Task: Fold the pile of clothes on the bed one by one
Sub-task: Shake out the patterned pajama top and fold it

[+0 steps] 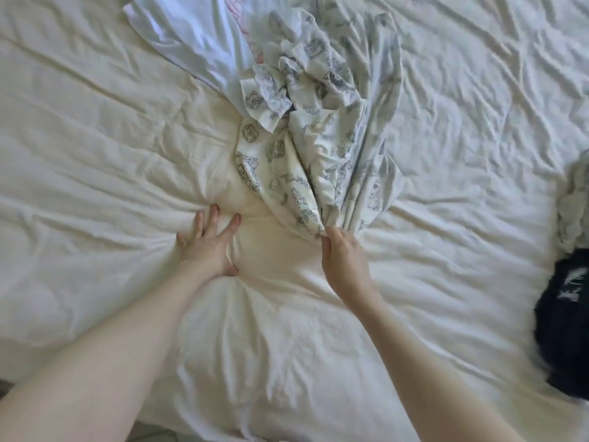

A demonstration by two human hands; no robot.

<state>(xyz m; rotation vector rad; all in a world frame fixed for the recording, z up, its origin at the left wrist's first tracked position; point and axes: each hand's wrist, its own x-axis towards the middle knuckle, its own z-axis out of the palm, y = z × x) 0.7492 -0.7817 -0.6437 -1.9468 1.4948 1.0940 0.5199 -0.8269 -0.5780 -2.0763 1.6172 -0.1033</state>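
Head view cuts off a good deal at its edges: the white garment (191, 36) with a faint pink print runs out of the top of the frame, and I cannot tell what kind of garment it is. At the right edge a dark, nearly black garment (564, 330) with a small white mark is blurred and only partly in view, and above it a pale grey-white bundle (573, 199) is too smeared to name. The printed garment (306, 148), cream with small grey-blue drawings, lies crumpled in the middle of the bed, its far part bunched into folds so its shape and openings are hidden; it overlaps the lower edge of the white garment. My right hand (344, 263) pinches the near corner of this printed cloth, thumb and forefinger closed on the gathered edge, while the remaining fingers are tucked under the hand where I cannot see them. My left hand (207, 247) lies flat and released on the cream bedsheet (95, 138), fingers spread and straight, holding nothing, pressing into the sheet just to the left of the printed garment so that wrinkles fan out from under the palm. Both my forearms are bare and reach in from the bottom of the frame.
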